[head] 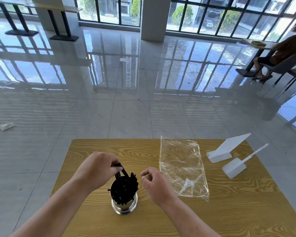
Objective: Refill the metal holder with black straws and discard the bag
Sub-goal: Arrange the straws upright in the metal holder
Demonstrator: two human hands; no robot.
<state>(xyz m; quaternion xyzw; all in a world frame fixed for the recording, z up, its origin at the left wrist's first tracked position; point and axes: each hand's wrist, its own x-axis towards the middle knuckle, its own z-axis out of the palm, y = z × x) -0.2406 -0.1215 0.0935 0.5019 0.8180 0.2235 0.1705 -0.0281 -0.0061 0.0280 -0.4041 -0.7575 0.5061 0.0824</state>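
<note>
A person is standing at a wood-grain tabletop [212, 216], both bare forearms reaching in from the near edge. A shiny metal holder [124, 205] is standing upright near the middle of the near half, and black straws [126, 187] are crowding it and fanning out above its rim.

The left hand [97, 170] is hovering just above and to the left of the holder, its grip closing narrowly around the upper ends of a few straws whose lower ends are leaning down into the holder. The right hand [155, 183] is hanging just to the right of the holder, touching nothing; its grip is loosely curled, thumb and forefinger nearly meeting, with nothing in it.

A clear plastic bag [183, 166] is lying flat and crinkled on the tabletop to the right of the right hand, stretching from the far edge toward the near side. Whether anything is remaining inside it cannot be told. Farther right, two white plastic stands [226, 151] are sitting close together near the right edge, well apart from the holder.

Beyond the tabletop, a glossy tiled floor [126, 108] is reflecting tall windows, crumpled scraps of paper [6, 126] are lying at the left, and a seated person [280, 52] is occupying a chair at the far right.
</note>
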